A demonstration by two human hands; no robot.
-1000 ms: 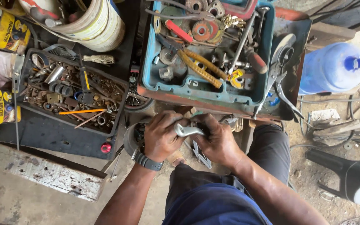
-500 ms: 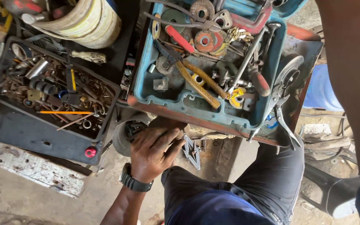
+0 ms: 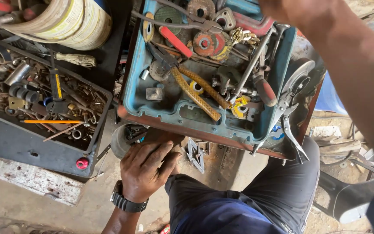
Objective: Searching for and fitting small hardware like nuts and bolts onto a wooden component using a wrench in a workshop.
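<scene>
Below the blue tool tray [image 3: 131,93]: left hand [image 3: 146,171], fingers [image 3: 159,151] spread flat on a round part [image 3: 120,141]. Right hand [image 3: 291,11] raised, fingers unseen, perhaps empty. Yellow-labelled tub [image 3: 72,24] top left.

The blue tray [image 3: 131,89] looks like moulded plastic, scuffed and grimy, with a rusted metal edge below. In it lie yellow-handled pliers [image 3: 195,89] with ribbed rubbery grips, a red-handled tool [image 3: 175,41] of glossy plastic, and rough abrasive discs [image 3: 208,43]. The black box [image 3: 22,145] is matt plastic, full of dull, rusty metal bits. The watch [image 3: 124,201] on the left wrist is matt black. The floor [image 3: 31,199] is rough concrete.
</scene>
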